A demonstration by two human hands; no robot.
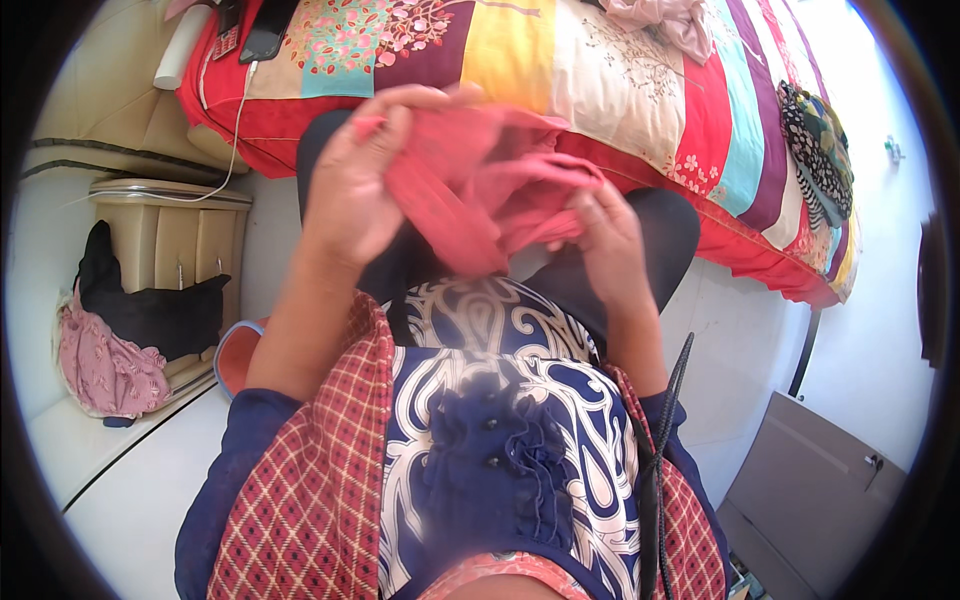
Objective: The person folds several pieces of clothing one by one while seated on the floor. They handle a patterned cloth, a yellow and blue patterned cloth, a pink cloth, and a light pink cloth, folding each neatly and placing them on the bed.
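Observation:
A pink-red cloth garment (450,195) hangs between my two hands above my lap, blurred by motion. My left hand (360,180) grips its upper left part, with a bit of cloth showing by the thumb. At the other end, my right hand (611,232) pinches a folded edge between thumb and fingers. The cloth is partly opened out, with a band-like strip along its lower left side. Its exact kind cannot be made out. Below it lies the patterned navy and cream dress (480,315) over my knees.
Ahead is a bed with a patchwork bedspread (510,52), bearing a phone (266,30) on a white cable (238,127), and crumpled clothes (817,154). At left stands a cream bedside cabinet (176,232) with black cloth (165,315) and pink cloth (112,360) near it. A grey panel (817,457) is at lower right.

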